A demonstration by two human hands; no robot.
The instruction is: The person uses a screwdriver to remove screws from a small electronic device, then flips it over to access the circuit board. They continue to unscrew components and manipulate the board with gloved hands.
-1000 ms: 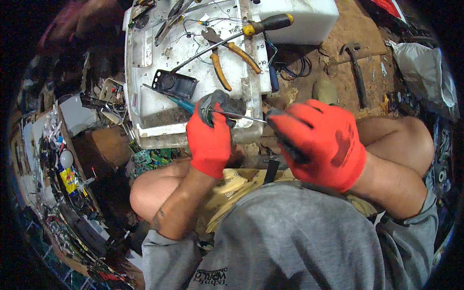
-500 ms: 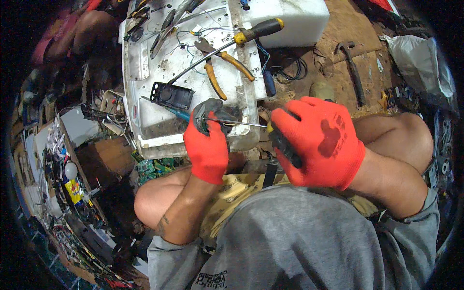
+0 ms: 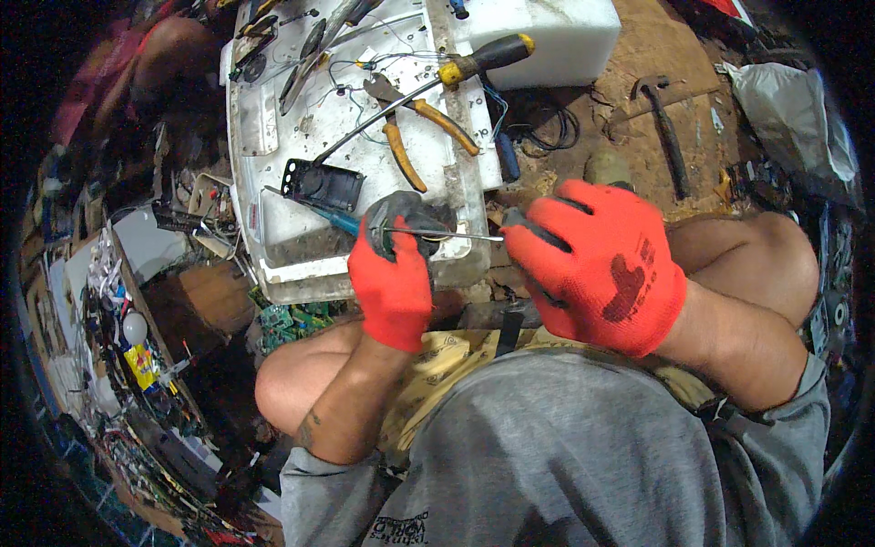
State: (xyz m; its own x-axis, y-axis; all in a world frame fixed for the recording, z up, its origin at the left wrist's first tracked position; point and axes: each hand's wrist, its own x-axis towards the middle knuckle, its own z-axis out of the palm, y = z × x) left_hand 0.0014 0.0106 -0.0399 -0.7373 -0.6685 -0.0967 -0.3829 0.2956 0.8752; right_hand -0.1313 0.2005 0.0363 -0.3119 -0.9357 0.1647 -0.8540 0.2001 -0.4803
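My right hand [image 3: 602,264], in a red glove with a dark palm, is closed around a screwdriver, whose handle is hidden in the fist. The screwdriver's thin metal shaft [image 3: 465,235] points left, its tip at the fingers of my left hand [image 3: 392,264]. That hand wears a matching glove and is closed at the tray's near edge; what it pinches is hidden by the dark fingertips. A blue tool [image 3: 337,217] lies just beyond it, partly covered. Farther off are an open black plastic casing [image 3: 330,185] and orange-handled cutting pliers [image 3: 406,146].
A grimy white tray [image 3: 260,118] bears a large black-and-yellow screwdriver [image 3: 483,59], wires and small screws. Behind it on the right sits a white foam block [image 3: 556,41]. A hammer [image 3: 665,137] lies on the brown floor. Boxed scrap [image 3: 137,346] stands at left.
My right hand has rolled around the screwdriver, so its yellow handle end is now hidden. My left hand stays almost in place.
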